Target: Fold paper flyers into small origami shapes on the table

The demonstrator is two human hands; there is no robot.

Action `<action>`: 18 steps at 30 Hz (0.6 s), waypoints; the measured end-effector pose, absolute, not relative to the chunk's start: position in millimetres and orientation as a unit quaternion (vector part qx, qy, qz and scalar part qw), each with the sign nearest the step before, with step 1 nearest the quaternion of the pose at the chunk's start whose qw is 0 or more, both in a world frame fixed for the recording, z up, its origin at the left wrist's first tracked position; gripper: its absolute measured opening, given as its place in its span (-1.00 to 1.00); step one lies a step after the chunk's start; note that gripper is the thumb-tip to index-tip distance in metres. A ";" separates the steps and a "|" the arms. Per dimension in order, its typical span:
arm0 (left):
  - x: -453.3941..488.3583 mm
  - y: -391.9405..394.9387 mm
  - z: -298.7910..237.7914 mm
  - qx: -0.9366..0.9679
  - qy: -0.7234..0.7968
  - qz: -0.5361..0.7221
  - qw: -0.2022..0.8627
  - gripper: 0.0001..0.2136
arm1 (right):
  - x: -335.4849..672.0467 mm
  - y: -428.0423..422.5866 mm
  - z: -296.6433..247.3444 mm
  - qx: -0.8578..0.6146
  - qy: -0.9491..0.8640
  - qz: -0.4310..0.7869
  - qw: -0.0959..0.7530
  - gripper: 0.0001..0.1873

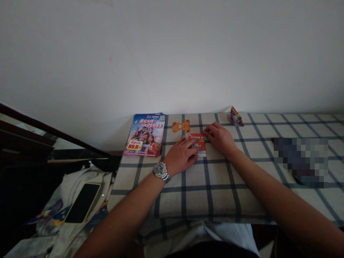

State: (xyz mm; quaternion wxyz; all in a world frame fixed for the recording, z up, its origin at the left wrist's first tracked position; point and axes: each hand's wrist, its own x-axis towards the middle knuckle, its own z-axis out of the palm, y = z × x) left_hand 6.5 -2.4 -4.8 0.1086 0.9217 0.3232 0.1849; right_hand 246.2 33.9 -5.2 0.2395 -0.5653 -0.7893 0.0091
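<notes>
A small folded flyer (201, 143), red at the top and white at its lower edge, lies flat on the checked tablecloth. My left hand (182, 154), with a metal watch (160, 171) at the wrist, rests on its left part with the fingers stretched out. At the flyer's upper right corner, my right hand (220, 139) has its thumb and fingertips together on the edge. A bear-shaped sticker or cutout (181, 126) lies just beyond my left hand. To the left sits a stack of colourful printed flyers (145, 138).
A folded paper triangle (235, 117) stands by the wall. On the tablecloth (185, 197) at right lies a dark, pixelated item (298, 161). Left of the table, a phone (83, 202) rests on pale cloth or bags. The white wall (188, 53) borders the table's far edge.
</notes>
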 end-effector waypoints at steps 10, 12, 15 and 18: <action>6.6 -2.7 -4.9 0.923 0.319 0.185 0.112 -0.64 | 249.0 18.9 -4.0 -0.522 -0.801 0.101 0.275 -0.92; 6.5 -2.4 -5.4 0.923 0.318 0.185 0.111 -0.64 | 250.1 20.5 -4.6 -0.520 -0.804 0.098 0.273 -0.92; 6.2 -2.0 -6.2 0.923 0.318 0.186 0.110 -0.64 | 251.4 23.0 -3.8 -0.517 -0.810 0.090 0.264 -0.92; 6.0 -1.9 -6.8 0.924 0.318 0.184 0.108 -0.64 | 251.7 24.6 -0.9 -0.517 -0.814 0.089 0.251 -0.94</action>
